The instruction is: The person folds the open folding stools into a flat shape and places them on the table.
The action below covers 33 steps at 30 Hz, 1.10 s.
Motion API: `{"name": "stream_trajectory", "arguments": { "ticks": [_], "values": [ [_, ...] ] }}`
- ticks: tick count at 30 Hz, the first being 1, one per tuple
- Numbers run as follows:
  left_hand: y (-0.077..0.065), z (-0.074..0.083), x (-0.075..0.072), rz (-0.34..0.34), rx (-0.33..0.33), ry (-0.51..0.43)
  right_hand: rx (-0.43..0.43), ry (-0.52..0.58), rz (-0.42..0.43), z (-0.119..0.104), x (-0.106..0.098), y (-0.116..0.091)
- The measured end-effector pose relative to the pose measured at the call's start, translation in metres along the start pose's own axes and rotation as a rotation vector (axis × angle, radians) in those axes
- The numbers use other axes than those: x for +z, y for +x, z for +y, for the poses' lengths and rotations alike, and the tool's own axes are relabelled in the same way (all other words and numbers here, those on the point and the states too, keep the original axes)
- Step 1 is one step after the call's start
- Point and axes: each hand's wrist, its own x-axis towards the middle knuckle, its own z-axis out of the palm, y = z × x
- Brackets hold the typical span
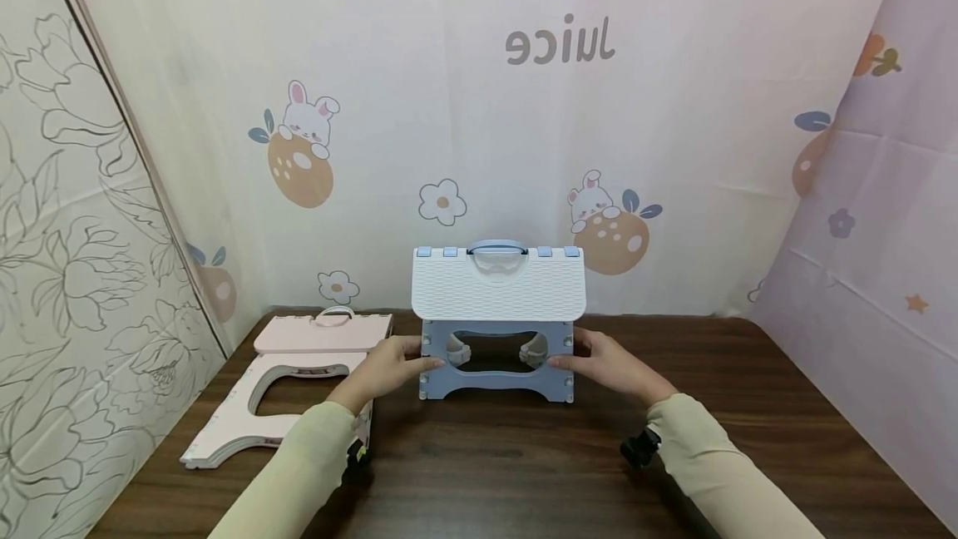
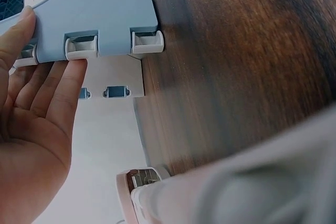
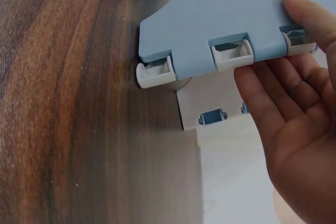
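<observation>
A blue and white folding step stool [image 1: 497, 389] stands upright on the dark wooden table, in the middle of the head view. Its white textured top [image 1: 456, 285] tilts toward me, with a blue carrying handle [image 1: 497, 244] along the upper edge. At the stool's left side my left hand [image 1: 385, 368] grips the blue leg panel, thumb in front and fingers behind. My right hand [image 1: 614, 363] grips the opposite side in the same way. Both wrist views show the blue panel [image 2: 100, 9] and its pale hinge clips [image 3: 232, 55] close to the fingers.
Folded flat, a pink and white step stool [image 1: 303, 335] lies on the table at the left, beside and partly behind my left forearm. The wooden table [image 1: 494, 472] reaches back to a printed curtain [image 1: 374, 106]. More patterned cloth hangs at both sides.
</observation>
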Motion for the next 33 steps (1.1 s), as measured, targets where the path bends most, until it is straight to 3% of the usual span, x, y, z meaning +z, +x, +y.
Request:
{"name": "stream_trajectory", "arguments": {
  "ticks": [33],
  "values": [
    [0.0018, 0.0037, -0.0025, -0.024, -0.021, -0.019, 0.002, 0.013, -0.013, 0.001, -0.0003, 0.0026]
  ]
}}
